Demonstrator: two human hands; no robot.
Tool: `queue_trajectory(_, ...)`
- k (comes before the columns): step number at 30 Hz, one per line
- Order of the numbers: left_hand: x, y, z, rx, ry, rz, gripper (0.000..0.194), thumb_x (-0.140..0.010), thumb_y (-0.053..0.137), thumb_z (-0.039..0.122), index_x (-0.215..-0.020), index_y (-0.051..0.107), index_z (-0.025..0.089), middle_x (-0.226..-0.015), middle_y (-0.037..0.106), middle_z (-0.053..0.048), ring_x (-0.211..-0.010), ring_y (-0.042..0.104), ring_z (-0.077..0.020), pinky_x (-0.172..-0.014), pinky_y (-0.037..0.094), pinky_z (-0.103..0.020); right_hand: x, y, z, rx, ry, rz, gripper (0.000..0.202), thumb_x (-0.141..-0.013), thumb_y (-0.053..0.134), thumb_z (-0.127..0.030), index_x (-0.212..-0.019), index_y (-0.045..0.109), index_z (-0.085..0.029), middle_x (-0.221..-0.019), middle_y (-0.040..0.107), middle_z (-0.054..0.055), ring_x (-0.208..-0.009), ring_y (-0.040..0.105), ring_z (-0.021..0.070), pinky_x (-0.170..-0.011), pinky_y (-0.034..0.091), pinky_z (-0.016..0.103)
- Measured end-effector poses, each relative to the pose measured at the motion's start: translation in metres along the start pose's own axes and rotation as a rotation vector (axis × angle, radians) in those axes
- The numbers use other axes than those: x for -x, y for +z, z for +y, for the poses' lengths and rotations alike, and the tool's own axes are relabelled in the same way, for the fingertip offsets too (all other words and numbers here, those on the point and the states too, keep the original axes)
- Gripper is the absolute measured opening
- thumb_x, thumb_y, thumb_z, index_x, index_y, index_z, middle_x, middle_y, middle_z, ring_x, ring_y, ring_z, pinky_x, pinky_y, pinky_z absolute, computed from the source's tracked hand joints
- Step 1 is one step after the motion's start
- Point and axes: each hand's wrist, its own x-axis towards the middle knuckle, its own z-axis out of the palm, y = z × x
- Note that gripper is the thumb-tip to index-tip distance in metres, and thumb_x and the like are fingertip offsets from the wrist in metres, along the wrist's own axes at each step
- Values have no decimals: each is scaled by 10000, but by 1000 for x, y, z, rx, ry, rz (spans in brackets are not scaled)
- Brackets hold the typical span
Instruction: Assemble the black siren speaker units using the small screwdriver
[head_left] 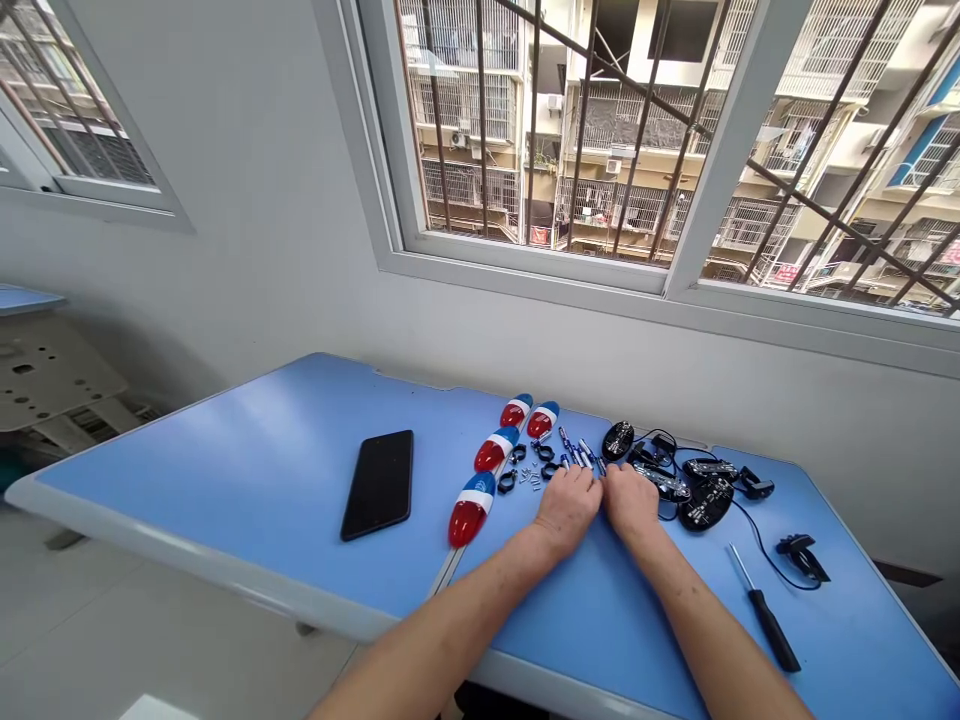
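Observation:
Side by side over the blue table, my left hand (570,503) and my right hand (630,500) have their fingers curled and nearly touching. What the fingers hold, if anything, is hidden. Just beyond them lie several small blue and silver cylinders (577,452). Black ring clamps (507,482) and small screws (531,474) lie left of my left hand. Further left are several red, white and blue oval shells (472,510). Beyond and to the right of my right hand are black oval parts (705,503) with cables and clear strips (661,483).
A black phone (379,485) lies on the blue table (270,470) at the left. A screwdriver (772,628) with a black handle and a black bracket (802,556) on a cable are at the right. Behind the table stand a wall and a barred window.

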Motion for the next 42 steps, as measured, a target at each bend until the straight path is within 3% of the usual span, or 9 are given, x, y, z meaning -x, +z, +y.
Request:
queue_trajectory(3,5,-7,-6,0,-77,21,198,-897,498,196,-1041,615,128,-1079,624,-138,-982,556,-281,-781,441,-409,4,2,2,0,-9,18,240,-926,424,-181,-997,652,-155,-1001,672,123,-920,666,206,-688,460,260)
queue_trajectory(7,9,-18,-14,15,-162,16,382,-871,538,285,-1210,550,110,-1284,549,-166,-1134,490,-325,-855,408,-436,5,5,4,-4,-3,29,252,-922,419,-175,-983,662,-153,-975,676,134,-889,672,209,-662,453,266)
queue_trajectory(17,7,-28,-9,73,-136,-66,196,-869,550,301,-934,636,138,-961,654,-112,-1011,526,-311,-805,403,-423,-3,10,7,-21,-3,58,281,-939,385,-194,-955,659,-140,-942,679,130,-845,673,199,-655,439,264)
queue_trajectory(23,-4,-36,-15,90,-144,-13,270,-874,540,319,-1081,596,156,-1141,605,-120,-1047,504,-291,-837,404,-419,-1,14,9,-33,-36,82,264,-951,392,-230,-960,646,-161,-945,677,100,-851,671,183,-645,419,250)
queue_trajectory(27,-12,-41,-19,137,-143,-54,222,-844,575,337,-982,633,173,-1075,615,-109,-1031,516,-285,-844,415,-407,-6,19,8,-35,-27,90,268,-960,384,-248,-976,637,-158,-961,676,101,-845,670,178,-628,410,249)
queue_trajectory(33,4,-38,-20,170,-116,-71,213,-821,601,328,-977,630,186,-1065,616,-100,-1044,528,-279,-857,430,-402,-11,8,1,-42,-30,78,236,-948,430,-257,-972,647,-167,-977,679,98,-851,670,176,-632,407,238)
queue_trajectory(35,10,-34,-25,167,-119,-54,349,-829,587,330,-1148,576,187,-1240,568,-121,-1172,481,-293,-931,406,-424,-6,3,0,-43,-37,80,250,-953,422,-276,-996,644,-170,-968,683,94,-871,666,178,-642,406,234)
queue_trajectory(38,15,-30,-35,137,-105,-90,617,-837,564,384,-1376,390,138,-1484,343,-167,-1370,288,-317,-1067,296,-481,6,1,0,-45,-65,88,289,-964,397,-337,-1044,633,-190,-972,684,83,-895,651,173,-657,403,226)
queue_trajectory(42,15,-31,-43,91,-69,-192,768,-844,522,472,-1449,260,79,-1541,181,-195,-1431,132,-319,-1133,153,-531,20,8,-4,-44,-181,122,308,-951,414,-396,-1048,632,-202,-984,674,77,-935,615,190,-663,396,227)
